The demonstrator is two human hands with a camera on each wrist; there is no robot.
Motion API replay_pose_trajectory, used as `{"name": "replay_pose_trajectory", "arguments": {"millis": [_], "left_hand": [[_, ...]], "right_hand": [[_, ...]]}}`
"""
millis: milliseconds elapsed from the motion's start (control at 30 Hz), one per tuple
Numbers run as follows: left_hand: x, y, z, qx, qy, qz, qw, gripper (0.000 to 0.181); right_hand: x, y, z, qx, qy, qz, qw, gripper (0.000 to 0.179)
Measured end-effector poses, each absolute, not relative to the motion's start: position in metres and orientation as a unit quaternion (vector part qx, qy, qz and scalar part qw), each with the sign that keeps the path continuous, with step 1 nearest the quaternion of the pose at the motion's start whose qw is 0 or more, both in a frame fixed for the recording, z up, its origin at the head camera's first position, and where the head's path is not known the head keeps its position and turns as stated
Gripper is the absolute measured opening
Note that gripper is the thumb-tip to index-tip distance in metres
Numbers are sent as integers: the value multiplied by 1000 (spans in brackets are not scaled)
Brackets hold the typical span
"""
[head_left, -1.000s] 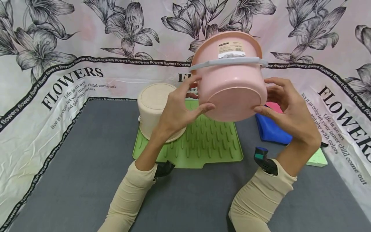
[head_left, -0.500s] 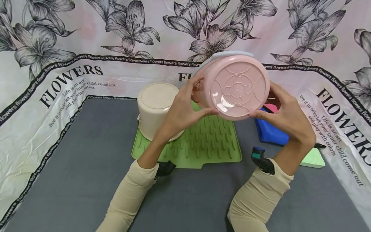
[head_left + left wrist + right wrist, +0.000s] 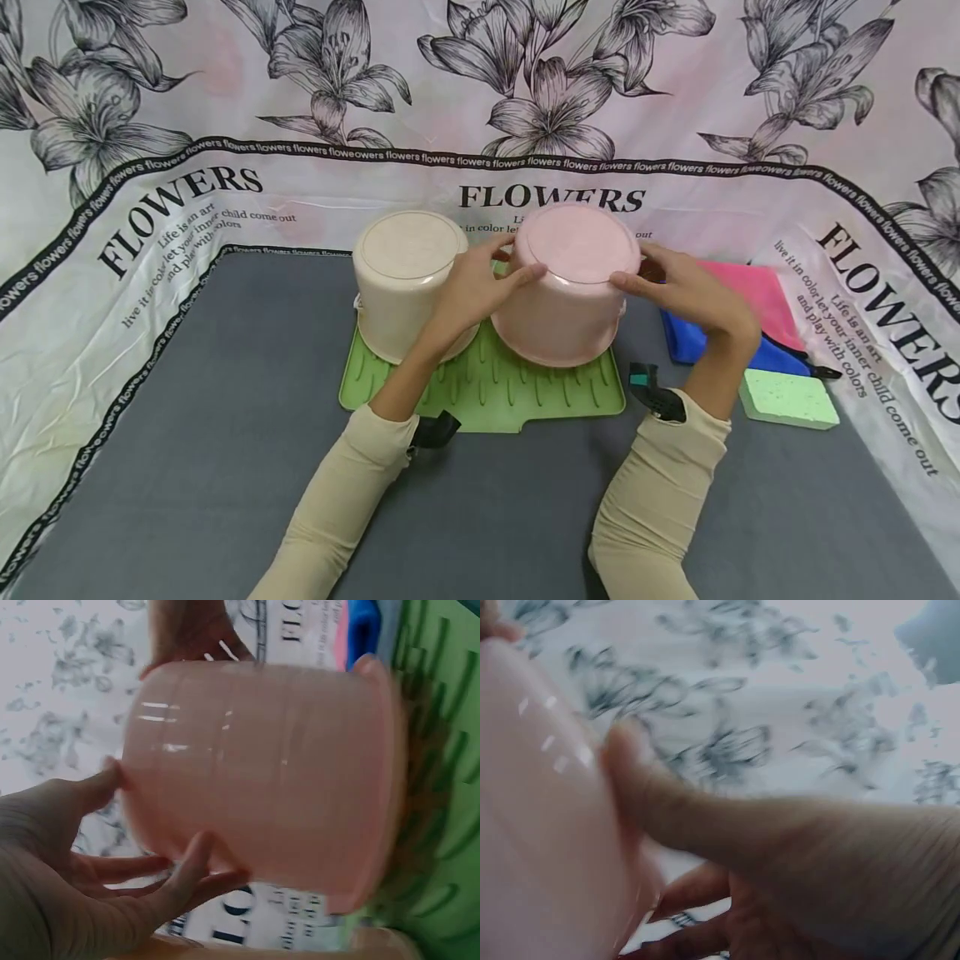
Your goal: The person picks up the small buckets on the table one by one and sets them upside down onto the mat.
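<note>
A pink bucket (image 3: 558, 312) is upside down over the right half of a green ridged drying mat (image 3: 480, 408), rim downward. Whether its rim touches the mat I cannot tell. My left hand (image 3: 480, 287) grips the bucket's left side near the base, thumb at the base edge. On the opposite side my right hand (image 3: 686, 287) holds it the same way, its thumb pressing against the pink wall in the right wrist view. Close by on the left, a cream bucket (image 3: 401, 287) stands upside down on the mat, partly behind my left hand.
Right of the mat lie a pink cloth (image 3: 757, 296), a blue cloth (image 3: 776, 358) and a light green sponge (image 3: 790, 398). Grey cloth (image 3: 510, 517) covers the table. A white sheet printed with flowers (image 3: 315, 187) surrounds its back and sides.
The pink bucket was raised and tilted, showing its label and then its base. Both hands have lowered it upside down to the mat, beside the cream bucket.
</note>
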State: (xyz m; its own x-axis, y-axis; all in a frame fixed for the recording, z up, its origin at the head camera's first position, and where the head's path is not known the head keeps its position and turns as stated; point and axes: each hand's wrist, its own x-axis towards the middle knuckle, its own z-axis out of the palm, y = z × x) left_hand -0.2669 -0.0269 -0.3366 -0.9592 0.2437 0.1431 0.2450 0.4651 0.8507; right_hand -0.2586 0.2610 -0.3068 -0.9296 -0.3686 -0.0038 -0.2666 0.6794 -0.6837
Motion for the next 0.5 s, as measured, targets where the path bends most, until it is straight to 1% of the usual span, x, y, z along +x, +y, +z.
{"name": "replay_pose_trajectory", "arguments": {"millis": [67,133,333,500], "left_hand": [[-271,-26,-343,-137,-875,-465,-21,72],[-275,-26,-347,-137,-883,-448,-33,73],[-279,-26,-348,-146,-879,-453,-30,74],[-279,-27,-346,-146,-878,-453,-52,76]], "right_hand": [[-266,259,-312,-185,907,-363,102,61],[-269,258,-315,-191,905,-364,115,65],[-269,256,-312,-190,904,-368,105,63],[-267,257,-310,-184,908,-360,109,64]]}}
